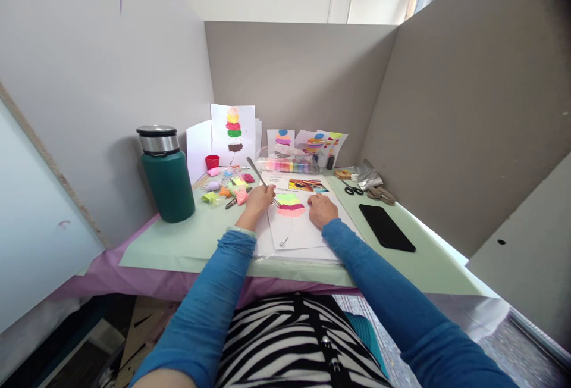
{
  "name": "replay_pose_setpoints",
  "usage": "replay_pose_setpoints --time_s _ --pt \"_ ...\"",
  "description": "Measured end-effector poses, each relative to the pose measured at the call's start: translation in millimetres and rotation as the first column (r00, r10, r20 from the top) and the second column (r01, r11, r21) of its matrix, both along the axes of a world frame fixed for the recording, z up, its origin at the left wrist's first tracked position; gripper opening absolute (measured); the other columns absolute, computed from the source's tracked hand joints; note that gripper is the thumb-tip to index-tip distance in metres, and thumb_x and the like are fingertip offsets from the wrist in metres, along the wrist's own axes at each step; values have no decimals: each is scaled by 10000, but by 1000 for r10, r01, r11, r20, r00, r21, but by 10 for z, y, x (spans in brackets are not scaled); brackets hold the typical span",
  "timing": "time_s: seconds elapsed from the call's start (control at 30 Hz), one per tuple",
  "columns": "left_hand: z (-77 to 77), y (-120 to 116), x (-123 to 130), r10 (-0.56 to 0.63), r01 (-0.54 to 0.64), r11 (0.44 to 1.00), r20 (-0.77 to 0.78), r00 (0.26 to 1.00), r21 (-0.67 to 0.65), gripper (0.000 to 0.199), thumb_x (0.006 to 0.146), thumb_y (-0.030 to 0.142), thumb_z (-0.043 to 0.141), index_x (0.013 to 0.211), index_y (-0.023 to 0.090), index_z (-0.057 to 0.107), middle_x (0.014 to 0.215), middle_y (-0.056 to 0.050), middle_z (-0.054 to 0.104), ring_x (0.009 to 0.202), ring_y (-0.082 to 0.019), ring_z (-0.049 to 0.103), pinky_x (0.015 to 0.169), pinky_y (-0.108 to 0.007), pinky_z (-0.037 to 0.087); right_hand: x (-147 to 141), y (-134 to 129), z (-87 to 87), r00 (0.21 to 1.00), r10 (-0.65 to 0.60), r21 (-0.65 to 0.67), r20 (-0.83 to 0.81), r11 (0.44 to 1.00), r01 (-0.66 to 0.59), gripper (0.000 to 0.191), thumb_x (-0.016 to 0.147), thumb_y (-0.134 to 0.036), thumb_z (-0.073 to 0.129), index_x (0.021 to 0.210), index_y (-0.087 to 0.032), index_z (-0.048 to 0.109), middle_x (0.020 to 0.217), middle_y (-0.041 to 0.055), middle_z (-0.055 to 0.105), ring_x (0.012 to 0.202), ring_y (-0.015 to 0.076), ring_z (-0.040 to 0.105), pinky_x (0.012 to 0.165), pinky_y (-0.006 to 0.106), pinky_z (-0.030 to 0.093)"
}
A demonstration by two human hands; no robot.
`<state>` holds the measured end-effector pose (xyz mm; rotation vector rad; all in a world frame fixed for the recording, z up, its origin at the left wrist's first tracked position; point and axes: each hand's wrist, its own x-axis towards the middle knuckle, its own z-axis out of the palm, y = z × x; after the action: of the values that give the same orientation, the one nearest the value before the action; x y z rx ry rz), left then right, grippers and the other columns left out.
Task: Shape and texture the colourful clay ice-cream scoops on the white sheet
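left of the left hand [260,202], a smooth, rounded flask [167,182] stands well apart; nearer lie soft-looking lumps [241,197], which its wrist might brush if swung wide. that hand is closed on a slim metal fork [257,172], tines by the left edge of the rough, banded clay [291,206] on flat paper [307,238] between the hands. pressing too hard could smear the bands. the right hand [323,210] rests loosely curled; whether it grips anything, i cannot tell. the sheet might slip if it lifts. right of it lies a flat, black slab [386,227].
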<state>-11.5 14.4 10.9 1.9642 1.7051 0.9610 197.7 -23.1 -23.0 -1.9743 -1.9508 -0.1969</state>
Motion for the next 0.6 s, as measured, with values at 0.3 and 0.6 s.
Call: replay_pose_setpoints --time_s 0.3,0.6 --pt "36 -32 -35 22 -28 999 210 977 25 503 898 423 331 779 149 735 921 -85 727 921 -229 642 864 -298 442 8 4 2 999 2 8 -37 1000 -2 290 812 -95 474 1011 -200 657 1092 70 639 1051 203 544 827 277 402" --pt "13 -88 -37 -98 118 993 476 874 -13 506 853 533 412 891 146 736 1031 -105 693 968 -243 615 772 -323 479 -1 -11 22 998 7 8 -66 1000 -6 308 810 -93 476 1037 -184 663 1100 80 649 1062 202 562 851 275 402"
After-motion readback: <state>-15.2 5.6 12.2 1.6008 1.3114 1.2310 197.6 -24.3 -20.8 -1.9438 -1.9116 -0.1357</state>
